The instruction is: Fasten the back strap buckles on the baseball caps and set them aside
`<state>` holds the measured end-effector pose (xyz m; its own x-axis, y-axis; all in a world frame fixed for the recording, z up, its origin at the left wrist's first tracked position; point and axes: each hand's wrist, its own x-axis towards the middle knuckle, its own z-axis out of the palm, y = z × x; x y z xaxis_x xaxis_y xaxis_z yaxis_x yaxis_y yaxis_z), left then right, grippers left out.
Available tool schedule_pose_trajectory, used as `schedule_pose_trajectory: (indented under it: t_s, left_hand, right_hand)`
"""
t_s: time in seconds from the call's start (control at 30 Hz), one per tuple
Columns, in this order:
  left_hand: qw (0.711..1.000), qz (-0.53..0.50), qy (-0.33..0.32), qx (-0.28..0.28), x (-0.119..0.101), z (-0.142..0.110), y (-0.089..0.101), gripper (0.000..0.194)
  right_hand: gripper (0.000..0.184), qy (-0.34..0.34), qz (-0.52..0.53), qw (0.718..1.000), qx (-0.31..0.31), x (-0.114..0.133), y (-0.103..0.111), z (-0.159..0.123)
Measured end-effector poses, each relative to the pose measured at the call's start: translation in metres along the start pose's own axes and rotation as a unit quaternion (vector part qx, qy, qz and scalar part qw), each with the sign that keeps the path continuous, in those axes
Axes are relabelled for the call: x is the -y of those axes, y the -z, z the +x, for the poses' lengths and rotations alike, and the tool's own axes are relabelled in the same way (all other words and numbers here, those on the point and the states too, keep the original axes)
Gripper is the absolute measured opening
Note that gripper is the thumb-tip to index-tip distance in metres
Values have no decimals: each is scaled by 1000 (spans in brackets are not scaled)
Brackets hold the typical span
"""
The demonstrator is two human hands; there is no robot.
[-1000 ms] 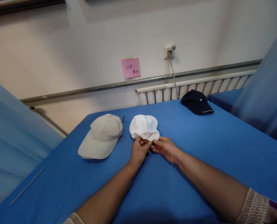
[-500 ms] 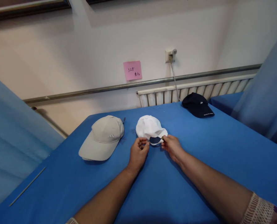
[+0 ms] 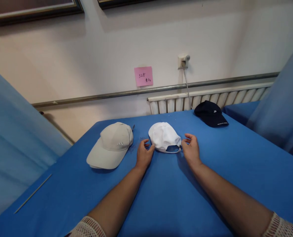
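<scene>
A white cap [image 3: 164, 136] lies on the blue table [image 3: 210, 171] with its back strap opening turned toward me. My left hand [image 3: 143, 154] rests at the cap's left side, fingers apart and touching its edge. On the other side, my right hand [image 3: 191, 149] also touches the cap's edge with spread fingers. Neither hand grips the cap. A beige cap [image 3: 111, 144] lies to the left of the white one, brim toward me. A dark navy cap [image 3: 211, 113] sits at the table's far right edge.
A white radiator [image 3: 210, 97] and a metal rail run along the wall behind the table. A pink note [image 3: 143, 76] and a wall socket [image 3: 183, 61] with a cord hang above. Blue fabric surfaces rise at left [image 3: 15, 138] and right [image 3: 284, 108].
Both hands pinched the white cap's back strap together, then let go and moved apart to the cap's two sides. The cap now lies slightly farther right, with its strap opening showing.
</scene>
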<state>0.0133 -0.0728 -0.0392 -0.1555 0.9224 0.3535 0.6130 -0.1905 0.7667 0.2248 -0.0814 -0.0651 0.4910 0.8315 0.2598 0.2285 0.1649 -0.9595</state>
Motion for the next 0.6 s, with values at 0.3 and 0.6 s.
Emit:
schedule_pose_trajectory:
  t_s: [0.3,0.6]
  left_hand:
    - [998,-59,-4,22,2,20,-19,19]
    - [995,-100,-4,-12,-5,19,-4,20]
  right_hand:
    - [36,51,-61,994,73,-1,-5,8]
    - [11,184,-118,975,31,12,11,22]
